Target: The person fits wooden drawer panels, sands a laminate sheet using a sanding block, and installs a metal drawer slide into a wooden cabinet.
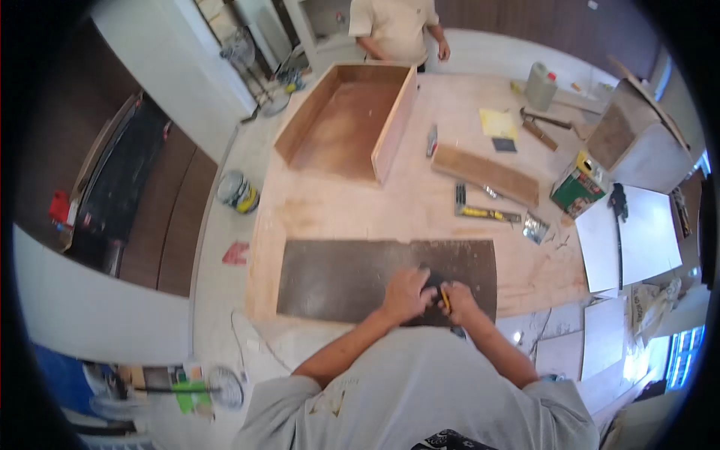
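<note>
A dark brown rectangular panel (337,274) lies flat along the near edge of the wooden worktable (337,210). Over its right half is my left hand (407,294), beside a small dark object that I cannot make out; its fingers are bent, and whether they grip that object is unclear. My right hand (459,301) is closed around a yellow and black tool (445,298), close to the fingers of my left hand.
An open wooden box (349,112) stands at the back. To the right are a wooden board (487,174), a yellow-marked square (487,214), a green can (579,186), a hammer (545,118) and a jug (540,86). Another person (394,30) stands beyond the table.
</note>
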The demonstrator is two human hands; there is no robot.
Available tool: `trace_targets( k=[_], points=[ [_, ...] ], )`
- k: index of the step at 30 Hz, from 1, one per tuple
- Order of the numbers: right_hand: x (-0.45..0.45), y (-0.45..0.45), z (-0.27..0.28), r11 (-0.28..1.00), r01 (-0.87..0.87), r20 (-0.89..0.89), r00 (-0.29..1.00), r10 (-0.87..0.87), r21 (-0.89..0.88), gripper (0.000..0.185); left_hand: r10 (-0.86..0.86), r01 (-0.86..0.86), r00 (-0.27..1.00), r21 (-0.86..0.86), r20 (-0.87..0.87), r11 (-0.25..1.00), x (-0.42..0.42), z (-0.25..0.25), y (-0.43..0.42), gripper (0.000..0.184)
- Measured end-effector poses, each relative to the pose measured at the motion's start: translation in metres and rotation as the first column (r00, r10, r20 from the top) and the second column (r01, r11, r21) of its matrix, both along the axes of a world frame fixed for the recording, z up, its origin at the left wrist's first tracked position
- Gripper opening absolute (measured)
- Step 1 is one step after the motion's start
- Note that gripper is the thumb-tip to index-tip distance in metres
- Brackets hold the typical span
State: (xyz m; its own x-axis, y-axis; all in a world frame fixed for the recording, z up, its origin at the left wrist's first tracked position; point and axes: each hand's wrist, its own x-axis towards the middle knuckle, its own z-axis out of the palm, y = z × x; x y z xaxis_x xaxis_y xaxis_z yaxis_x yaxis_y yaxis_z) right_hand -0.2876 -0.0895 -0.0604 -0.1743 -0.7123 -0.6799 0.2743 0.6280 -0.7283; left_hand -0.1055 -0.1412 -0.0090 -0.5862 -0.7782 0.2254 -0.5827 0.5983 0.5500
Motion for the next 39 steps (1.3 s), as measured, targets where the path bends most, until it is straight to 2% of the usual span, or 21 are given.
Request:
trace_targets(
  k=[1,2,5,8,11,12,14,15,16,17,18,20,21,23,24,27,29,33,34,37,39],
  points=[
    [0.022,0.000,-0.001,0.990,0.122,0.092,0.988,-0.127,0.064,0.018,-0.025,0.036,0.995,0.113,-0.094,0.993,0.013,0.003,0.001,0.044],
    [0.044,0.002,-0.004,0.994,0.113,0.099,0.989,-0.113,0.005,0.018,-0.006,0.052,0.985,0.268,-0.170,0.962,0.024,0.004,0.002,0.040],
    [0.095,-0.005,-0.001,0.982,0.186,0.166,0.970,-0.178,-0.032,0.016,-0.015,0.155,0.945,0.409,-0.327,0.899,0.057,-0.016,-0.006,0.028],
    [0.124,-0.001,0.016,0.973,0.229,0.114,0.967,-0.226,-0.008,0.017,0.233,0.242,0.878,0.807,-0.419,0.539,0.076,-0.044,-0.013,0.019],
    [0.142,0.004,0.018,0.957,0.288,0.100,0.952,-0.288,0.013,0.021,0.320,0.292,0.859,0.896,-0.400,0.335,0.092,-0.044,-0.019,0.012],
    [0.145,0.004,0.018,0.947,0.322,0.111,0.940,-0.321,0.018,0.021,0.374,0.281,0.838,0.902,-0.398,0.328,0.094,-0.038,-0.023,0.010],
    [0.145,0.007,0.016,0.943,0.317,-0.054,0.945,-0.324,-0.100,0.023,0.471,0.260,0.798,0.920,-0.376,0.294,0.102,-0.029,-0.027,0.007],
    [0.141,0.012,0.016,0.936,0.320,-0.142,0.930,-0.340,-0.148,0.024,0.457,0.170,0.815,0.901,-0.356,0.398,0.108,-0.041,-0.039,0.007],
    [0.134,0.018,0.011,0.930,0.220,-0.424,0.842,-0.334,-0.296,0.026,0.434,0.090,0.837,0.865,-0.335,0.494,0.114,-0.053,-0.051,0.007],
    [0.130,0.023,0.016,0.883,0.137,-0.684,0.583,-0.439,-0.449,0.023,0.487,-0.030,0.821,0.829,-0.298,0.558,0.118,-0.050,-0.059,0.008],
    [0.122,0.025,0.021,0.844,-0.012,-0.822,0.235,-0.519,-0.536,0.020,0.539,-0.149,0.796,0.774,-0.276,0.616,0.122,-0.047,-0.069,0.010],
    [0.102,0.038,0.049,0.894,-0.074,-0.897,0.007,-0.442,-0.442,0.015,0.430,-0.369,0.871,0.261,-0.237,0.892,0.132,-0.071,-0.097,0.015],
    [0.094,0.043,0.058,0.917,-0.109,-0.913,-0.101,-0.395,-0.385,0.015,0.416,-0.393,0.892,0.147,-0.178,0.907,0.132,-0.073,-0.105,0.017],
    [0.079,0.050,0.044,0.942,-0.133,-0.929,-0.171,-0.328,-0.308,0.019,0.410,-0.413,0.910,-0.098,-0.056,0.905,0.133,-0.076,-0.118,0.021],
    [0.073,0.053,0.032,0.952,-0.146,-0.933,-0.206,-0.295,-0.268,0.024,0.381,-0.378,0.924,-0.081,0.035,0.922,0.135,-0.078,-0.121,0.022],
    [0.067,0.055,-0.008,0.966,-0.259,-0.989,-0.138,-0.043,-0.006,0.041,0.286,-0.282,0.925,-0.051,0.249,0.958,0.135,-0.095,-0.131,0.024],
    [0.075,0.058,-0.017,0.940,-0.336,-0.996,-0.042,-0.075,-0.057,0.050,0.224,-0.209,0.921,-0.082,0.318,0.975,0.135,-0.115,-0.133,0.023],
    [0.078,0.055,-0.031,0.875,-0.460,-0.988,0.062,-0.142,-0.155,0.066,0.304,-0.262,0.907,-0.174,0.293,0.949,0.134,-0.120,-0.113,0.036],
    [0.076,0.053,-0.037,0.877,-0.465,-0.987,0.147,-0.062,-0.125,0.071,0.345,-0.294,0.891,-0.203,0.295,0.934,0.135,-0.125,-0.109,0.041],
    [0.076,0.049,-0.063,0.885,-0.465,-0.999,-0.046,-0.017,0.006,0.062,0.401,-0.326,0.834,-0.249,0.379,0.912,0.130,-0.129,-0.108,0.053],
    [0.077,0.051,-0.066,0.876,-0.481,-1.000,-0.011,0.029,0.031,0.060,0.396,-0.323,0.818,-0.237,0.417,0.916,0.131,-0.134,-0.112,0.057]
  ],
)
